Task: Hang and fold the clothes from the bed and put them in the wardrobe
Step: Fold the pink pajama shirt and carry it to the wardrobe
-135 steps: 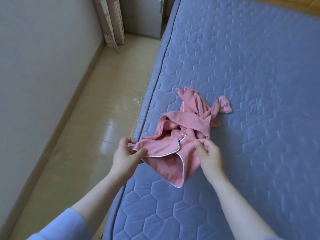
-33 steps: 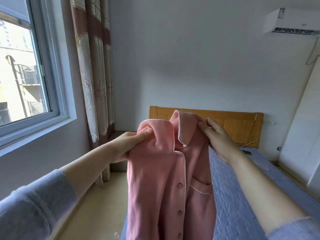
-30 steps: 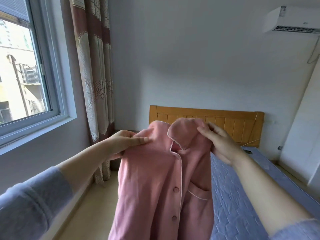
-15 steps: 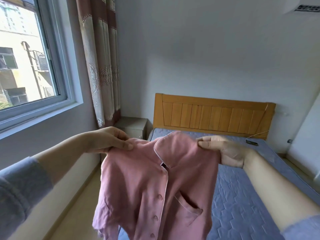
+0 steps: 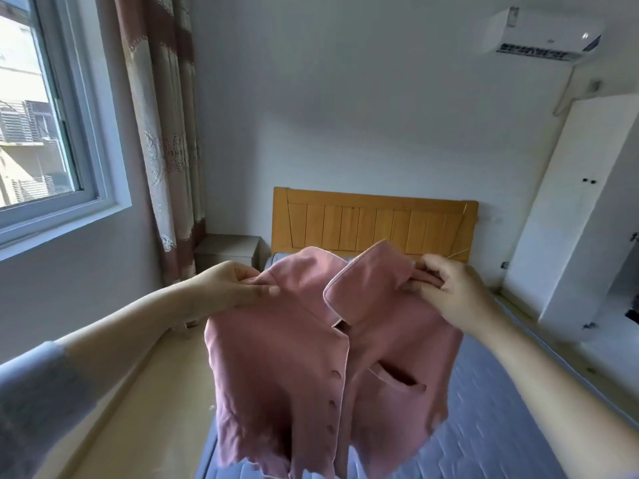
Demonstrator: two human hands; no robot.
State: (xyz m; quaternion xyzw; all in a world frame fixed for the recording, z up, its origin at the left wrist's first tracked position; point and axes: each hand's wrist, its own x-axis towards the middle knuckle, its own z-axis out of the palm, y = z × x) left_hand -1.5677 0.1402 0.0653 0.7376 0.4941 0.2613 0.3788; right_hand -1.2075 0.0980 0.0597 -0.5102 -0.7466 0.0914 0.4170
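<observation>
Pale walls enclosed a small bedroom, lit from a window point(image 5: 41, 133) on the left that was hung with a patterned, striped curtain point(image 5: 166, 133). A slatted wooden headboard point(image 5: 373, 223) was seen at the far wall, with a white air conditioner point(image 5: 539, 32) mounted high on the right. Seconds earlier a pink pyjama shirt point(image 5: 294, 368) had been lying crumpled on the bed point(image 5: 484, 409). It was now held up in the air over the blue quilted mattress, opened out and facing the camera. The left hand point(image 5: 228, 288) was pinched on one shoulder seam and the right hand point(image 5: 453, 292) was gripped on the other, beside the collar. The hands were set well apart, a little wider than half a second before, so the cloth was stretched flatter between them. From this it was judged that the shaking-out was nearly done and the shirt was ready to be hung or folded. The tall white wardrobe point(image 5: 567, 236) on the right had not yet been approached. The fabric appeared soft, matte and limp. Its broad collar point(image 5: 366, 281) was edged in thin white piping, a slanted chest pocket point(image 5: 397, 378) was trimmed the same way, and a row of matching round buttons point(image 5: 334, 374) was fastened down the front. The hem was blurred.
</observation>
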